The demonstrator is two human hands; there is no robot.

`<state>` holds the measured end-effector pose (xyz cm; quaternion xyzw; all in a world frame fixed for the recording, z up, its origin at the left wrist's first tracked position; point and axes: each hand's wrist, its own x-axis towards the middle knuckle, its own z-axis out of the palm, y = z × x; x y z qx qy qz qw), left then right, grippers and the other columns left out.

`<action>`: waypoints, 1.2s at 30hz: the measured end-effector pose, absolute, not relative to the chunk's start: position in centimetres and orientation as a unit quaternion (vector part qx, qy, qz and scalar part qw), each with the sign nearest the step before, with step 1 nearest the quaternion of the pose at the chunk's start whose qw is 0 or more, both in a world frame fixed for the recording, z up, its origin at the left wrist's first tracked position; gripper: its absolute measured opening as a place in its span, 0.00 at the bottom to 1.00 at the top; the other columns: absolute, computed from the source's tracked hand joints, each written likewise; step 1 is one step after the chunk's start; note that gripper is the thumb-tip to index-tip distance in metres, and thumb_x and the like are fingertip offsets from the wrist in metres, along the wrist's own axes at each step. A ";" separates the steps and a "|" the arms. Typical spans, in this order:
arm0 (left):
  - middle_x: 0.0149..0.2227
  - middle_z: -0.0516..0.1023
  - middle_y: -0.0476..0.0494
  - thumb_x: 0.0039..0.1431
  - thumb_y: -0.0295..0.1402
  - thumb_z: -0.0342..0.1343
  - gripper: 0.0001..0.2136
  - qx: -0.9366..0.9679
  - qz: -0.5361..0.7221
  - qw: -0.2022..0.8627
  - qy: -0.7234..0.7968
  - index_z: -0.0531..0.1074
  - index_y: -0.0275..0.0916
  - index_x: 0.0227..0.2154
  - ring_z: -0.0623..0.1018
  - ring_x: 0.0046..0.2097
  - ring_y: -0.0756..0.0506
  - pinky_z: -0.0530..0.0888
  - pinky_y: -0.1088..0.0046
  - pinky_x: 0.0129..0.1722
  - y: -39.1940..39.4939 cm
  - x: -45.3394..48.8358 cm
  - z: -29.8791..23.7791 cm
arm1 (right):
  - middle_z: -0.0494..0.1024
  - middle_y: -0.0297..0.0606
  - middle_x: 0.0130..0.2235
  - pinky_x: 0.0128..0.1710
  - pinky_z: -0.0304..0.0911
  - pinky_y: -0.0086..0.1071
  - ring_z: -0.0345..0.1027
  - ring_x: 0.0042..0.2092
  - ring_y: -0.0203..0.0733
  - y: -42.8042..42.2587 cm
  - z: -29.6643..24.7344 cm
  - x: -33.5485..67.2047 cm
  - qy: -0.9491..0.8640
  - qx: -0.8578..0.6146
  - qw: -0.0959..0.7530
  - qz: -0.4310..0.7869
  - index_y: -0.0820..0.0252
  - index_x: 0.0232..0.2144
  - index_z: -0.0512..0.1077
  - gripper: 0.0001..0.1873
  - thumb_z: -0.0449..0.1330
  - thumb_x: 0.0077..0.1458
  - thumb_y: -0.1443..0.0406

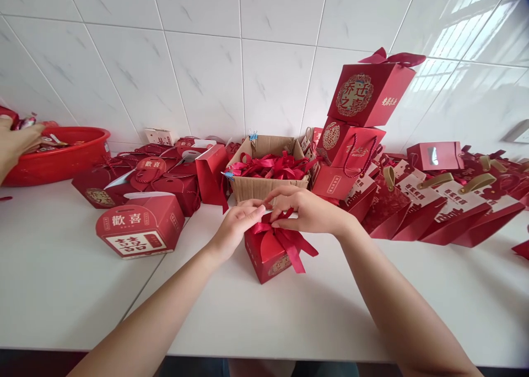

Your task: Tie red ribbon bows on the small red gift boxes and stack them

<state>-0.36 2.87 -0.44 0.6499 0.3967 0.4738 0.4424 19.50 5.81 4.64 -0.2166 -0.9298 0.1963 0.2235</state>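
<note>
A small red gift box (265, 254) stands on the white table in front of me, its top tied with a shiny red ribbon (294, 248) whose loose ends hang over the right side. From the left, my left hand (238, 225) reaches the top of the box, thumb and fingers closed on the ribbon. My right hand (303, 207) bends over the same spot from the right, its fingers also closed on the ribbon. My fingers partly hide the knot. Just behind them sits an open cardboard box (264, 189) full of loose red ribbons (275, 165).
Left of me stands a red candy box (140, 225), with several more boxes (173, 187) behind it. A person's hand (19, 140) is over a red basin (61, 165) at far left. Stacked boxes (359, 96) and rows of gift bags (425, 206) fill the right.
</note>
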 end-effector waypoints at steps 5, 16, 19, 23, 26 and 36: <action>0.25 0.70 0.45 0.56 0.46 0.51 0.21 0.647 0.467 0.439 0.412 0.61 0.41 0.12 0.68 0.52 0.40 0.63 0.68 0.49 2.8 -0.4 -0.2 | 0.71 0.40 0.49 0.48 0.64 0.38 0.67 0.49 0.42 5.6 4.2 19.1 -0.932 -0.231 0.223 0.170 0.58 0.29 0.78 0.04 0.62 0.53 0.65; 0.33 0.75 0.44 0.52 0.49 0.54 0.18 0.627 0.489 0.393 0.463 0.69 0.40 0.17 0.70 0.46 0.40 0.69 0.67 0.45 2.7 -0.2 -0.1 | 0.66 0.42 0.56 0.59 0.55 0.42 0.54 0.61 0.47 6.2 3.5 18.7 -0.946 -0.200 0.227 0.120 0.59 0.27 0.76 0.03 0.62 0.49 0.69; 0.35 0.75 0.42 0.53 0.50 0.53 0.21 0.653 0.485 0.340 0.472 0.67 0.40 0.13 0.69 0.49 0.37 0.67 0.62 0.50 2.8 -0.3 -0.2 | 0.67 0.41 0.56 0.59 0.56 0.43 0.55 0.61 0.47 6.3 3.4 18.6 -0.946 -0.201 0.222 0.124 0.59 0.27 0.76 0.03 0.62 0.49 0.69; 0.39 0.75 0.40 0.56 0.50 0.50 0.23 0.699 0.457 0.273 0.477 0.67 0.41 0.13 0.66 0.52 0.35 0.63 0.55 0.53 3.0 -0.6 -0.2 | 0.67 0.41 0.56 0.59 0.55 0.43 0.55 0.61 0.47 6.5 3.4 18.6 -0.947 -0.198 0.223 0.120 0.59 0.26 0.75 0.02 0.62 0.49 0.69; 0.39 0.76 0.40 0.56 0.49 0.49 0.22 0.718 0.444 0.230 0.484 0.69 0.41 0.14 0.65 0.52 0.35 0.62 0.55 0.54 3.0 -0.7 -0.2 | 0.67 0.41 0.55 0.58 0.56 0.44 0.55 0.61 0.47 6.5 3.3 18.6 -0.948 -0.199 0.219 0.119 0.58 0.26 0.75 0.02 0.62 0.48 0.69; 0.35 0.77 0.43 0.59 0.43 0.48 0.19 0.750 0.419 0.143 0.491 0.70 0.41 0.16 0.67 0.50 0.39 0.63 0.58 0.51 2.9 -0.5 -0.1 | 0.68 0.40 0.55 0.56 0.58 0.44 0.55 0.60 0.49 6.5 3.1 18.6 -0.947 -0.216 0.206 0.119 0.58 0.27 0.75 0.02 0.62 0.47 0.68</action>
